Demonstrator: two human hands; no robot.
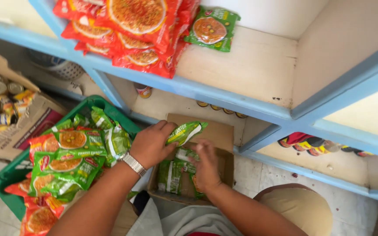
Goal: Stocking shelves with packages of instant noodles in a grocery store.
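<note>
Left hand [150, 144]: we gripped a green noodle packet [183, 132] above the cardboard box [217, 131].
Right hand [206, 164]: ours lay blurred in the box on green packets [170, 175]; grip unclear.
Far: shelf [241, 65].

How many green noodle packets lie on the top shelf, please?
1: a green packet lies on the top shelf, right of the red packets. More may hide behind those.
</note>
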